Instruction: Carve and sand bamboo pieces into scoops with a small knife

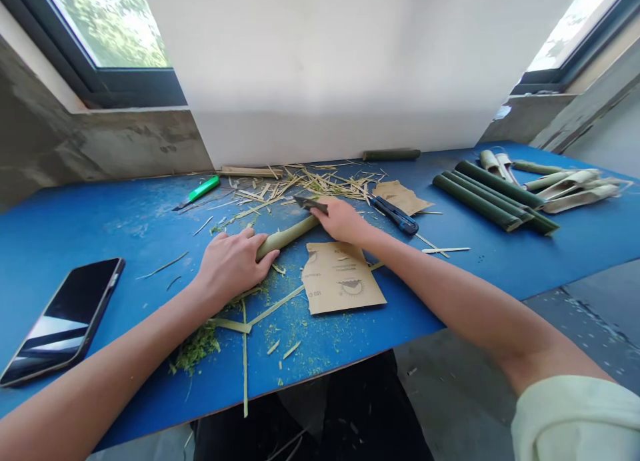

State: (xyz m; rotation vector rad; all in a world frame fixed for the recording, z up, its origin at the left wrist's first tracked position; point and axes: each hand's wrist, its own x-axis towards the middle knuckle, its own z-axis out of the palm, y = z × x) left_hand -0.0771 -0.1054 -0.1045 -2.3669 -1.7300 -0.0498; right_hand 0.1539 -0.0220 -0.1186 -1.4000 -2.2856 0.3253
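A pale green bamboo piece [290, 237] lies slantwise over the middle of the blue table. My left hand [233, 264] is wrapped over its near left end, pressing it down. At the far right end is my right hand [340, 219], its fingers closed round a dark, flat piece [309, 204] that touches or overlaps the bamboo; what this piece is exactly I cannot make out. A torn sheet of sandpaper [343, 279], brown printed side up, rests just below my right wrist.
Bamboo strips [320, 184] lie heaped behind my hands, with a green knife [203, 190] left and a dark blue cutter [395, 215] right. A phone [63, 317] is at the left. Green bamboo tubes [480, 201] and pale bamboo pieces [580, 186] sit at the right.
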